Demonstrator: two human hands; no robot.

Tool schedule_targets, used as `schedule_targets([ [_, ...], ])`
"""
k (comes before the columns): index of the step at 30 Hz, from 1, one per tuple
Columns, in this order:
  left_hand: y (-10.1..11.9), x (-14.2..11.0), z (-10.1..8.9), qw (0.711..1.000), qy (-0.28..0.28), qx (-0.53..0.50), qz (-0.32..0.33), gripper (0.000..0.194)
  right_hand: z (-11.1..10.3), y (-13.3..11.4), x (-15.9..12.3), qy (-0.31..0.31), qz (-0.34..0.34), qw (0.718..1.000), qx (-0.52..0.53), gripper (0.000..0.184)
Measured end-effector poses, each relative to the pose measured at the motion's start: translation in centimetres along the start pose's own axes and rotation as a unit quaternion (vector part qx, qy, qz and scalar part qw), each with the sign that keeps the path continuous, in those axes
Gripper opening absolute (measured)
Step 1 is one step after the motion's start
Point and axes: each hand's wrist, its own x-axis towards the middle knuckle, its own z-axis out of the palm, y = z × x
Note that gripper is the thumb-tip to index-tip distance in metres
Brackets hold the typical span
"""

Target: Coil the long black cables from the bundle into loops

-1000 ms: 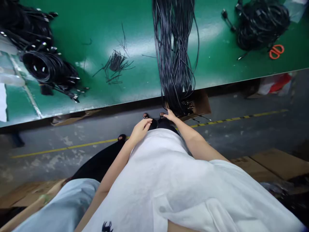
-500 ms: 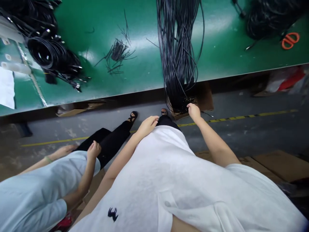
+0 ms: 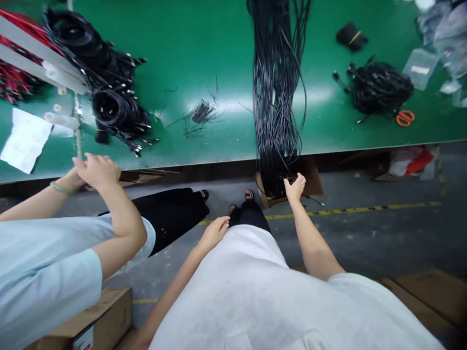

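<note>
A thick bundle of long black cables (image 3: 275,97) lies across the green table and hangs over its front edge. The lower ends drop into an open cardboard box (image 3: 312,180) under the edge. My right hand (image 3: 296,187) is at these hanging ends, with thumb and fingers apart and nothing visibly held; whether it touches a cable I cannot tell. Down by my thigh, against the white shirt (image 3: 251,262), rests my left hand (image 3: 216,232). Its fingers are loosely stretched, and no object shows in it.
A co-worker's hands (image 3: 97,170) are together at the table's left edge. Coiled black cables (image 3: 116,107), short black scraps (image 3: 202,113), another black cable coil (image 3: 381,87) and orange-handled scissors (image 3: 404,118) lie on the table (image 3: 175,43). Cardboard boxes (image 3: 105,316) stand behind.
My right hand moved right from beside my leg to the cable ends over the box, and its fingers have spread. The co-worker stepped nearer the table, raising both hands to its edge.
</note>
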Motion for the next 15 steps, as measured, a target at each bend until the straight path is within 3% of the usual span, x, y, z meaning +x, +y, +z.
schedule_targets([
  [3, -0.6, 0.0, 0.4, 1.0, -0.023, -0.003, 0.008, 0.035, 0.2, -1.4, 0.0, -0.081, -0.018, 0.996, 0.038, 0.022],
  [6, -0.1, 0.4, 0.2, 0.999, -0.02, -0.016, 0.037, 0.036, -2.9, -1.5, -1.1, -0.114, -0.033, 0.99, 0.077, 0.034],
  [8, 0.5, 0.9, 0.0, 0.998, -0.004, -0.044, 0.048, 0.037, -8.1, -0.6, -2.9, -0.086, -0.034, 0.99, 0.103, 0.043],
  [10, 1.8, 1.6, 0.0, 0.996, -0.006, -0.066, 0.067, 0.037, -14.7, 0.3, -5.8, -0.038, -0.032, 0.987, 0.153, 0.045],
  [12, 4.2, 2.5, 0.4, 0.99, -0.026, -0.077, 0.118, 0.041, -20.6, 0.0, -9.5, -0.011, -0.039, 0.947, 0.319, 0.041],
  [13, 5.9, 2.9, 0.7, 0.983, -0.038, -0.08, 0.16, 0.048, -22.8, -0.7, -11.5, -0.025, -0.055, 0.925, 0.374, 0.04],
  [15, 10.4, 3.7, 1.6, 0.957, -0.062, -0.088, 0.271, 0.078, -25.0, -3.1, -14.9, -0.055, -0.089, 0.895, 0.433, 0.039],
])
